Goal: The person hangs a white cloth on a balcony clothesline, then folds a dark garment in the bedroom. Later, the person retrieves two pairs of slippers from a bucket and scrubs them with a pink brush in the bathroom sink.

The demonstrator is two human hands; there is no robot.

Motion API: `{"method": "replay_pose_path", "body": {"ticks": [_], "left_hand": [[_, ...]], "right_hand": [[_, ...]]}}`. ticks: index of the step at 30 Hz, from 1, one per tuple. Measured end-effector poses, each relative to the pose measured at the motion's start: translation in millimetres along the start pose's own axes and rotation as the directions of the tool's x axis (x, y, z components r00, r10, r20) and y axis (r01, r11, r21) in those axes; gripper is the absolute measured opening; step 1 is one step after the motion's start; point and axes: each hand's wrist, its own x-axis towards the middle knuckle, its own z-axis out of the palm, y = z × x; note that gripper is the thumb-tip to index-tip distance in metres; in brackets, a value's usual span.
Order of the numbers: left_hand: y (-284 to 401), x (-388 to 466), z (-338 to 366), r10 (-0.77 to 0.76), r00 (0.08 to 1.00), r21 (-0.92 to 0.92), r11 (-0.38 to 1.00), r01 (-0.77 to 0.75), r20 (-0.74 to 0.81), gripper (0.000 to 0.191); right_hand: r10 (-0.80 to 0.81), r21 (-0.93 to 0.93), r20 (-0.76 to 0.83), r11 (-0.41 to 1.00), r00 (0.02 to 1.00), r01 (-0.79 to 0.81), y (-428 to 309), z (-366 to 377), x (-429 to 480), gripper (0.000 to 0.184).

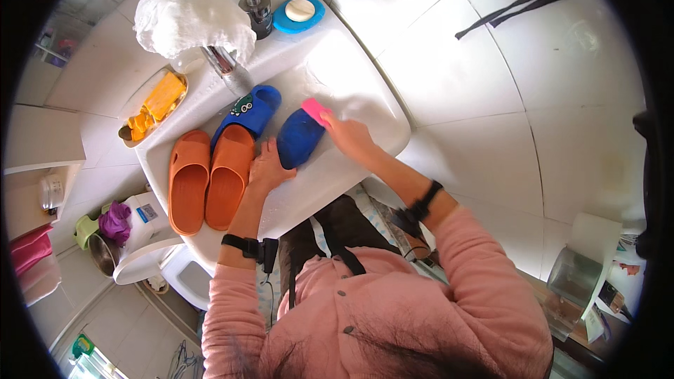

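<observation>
A blue slipper (299,139) lies sole up in the white washbasin (382,97). My right hand (347,134) grips a pink brush (315,110) against its upper end; the brush's bristles are hidden. My left hand (269,168) rests at the slipper's lower left edge, fingers spread, the thumb by its lower end; whether it grips the slipper is unclear. Left of this hand, two orange slippers (190,184) stand side by side, openings up. Behind them, partly covered, is another blue slipper (255,113) with a green cartoon figure on its strap.
A metal faucet (226,66) wrapped in a white cloth or bag (192,16) juts over the basin. Along the back ledge are a dark pump bottle (258,13), a white soap bar (300,10) on a blue dish (318,15) and orange soap pieces (165,96) in a tray. Tiled wall (468,152) borders the right.
</observation>
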Motion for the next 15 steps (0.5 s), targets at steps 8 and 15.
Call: {"method": "replay_pose_path", "body": {"ticks": [8,15], "left_hand": [[-3,1,6,-0.048,0.999,-0.011,0.999,0.048,0.024,0.102],[9,2,4,-0.134,0.991,-0.021,0.991,0.135,0.009,0.108]], "right_hand": [[-0.085,-0.031,-0.198,0.996,0.976,0.081,-1,0,7,0.029],[-0.093,-0.035,0.086,0.995,0.992,0.097,-31,23,-26,0.041]]}}
